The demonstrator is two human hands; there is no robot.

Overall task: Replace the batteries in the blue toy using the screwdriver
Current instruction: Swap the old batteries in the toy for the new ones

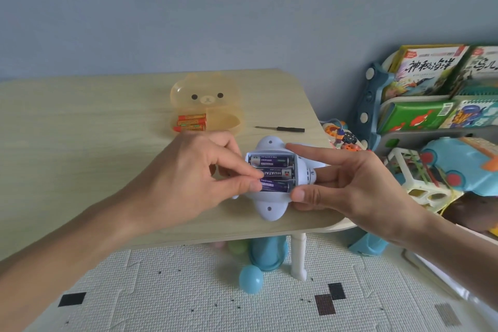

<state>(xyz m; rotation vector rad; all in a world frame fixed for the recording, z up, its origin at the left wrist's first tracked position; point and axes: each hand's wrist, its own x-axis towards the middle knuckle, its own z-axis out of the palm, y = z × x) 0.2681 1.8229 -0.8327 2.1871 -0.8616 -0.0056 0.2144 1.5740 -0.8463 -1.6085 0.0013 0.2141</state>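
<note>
The blue toy (270, 206) lies upside down near the front edge of the wooden table (80, 121). Its battery box is open, with three purple batteries (272, 174) side by side inside. The left hand (194, 178) pinches its thumb and finger on the lowest battery. The right hand (347, 183) is spread and holds the toy by its right side. The black screwdriver (280, 128) lies behind the toy, not touching it. Orange batteries (190, 122) sit in a see-through bear box (210, 97) farther back.
</note>
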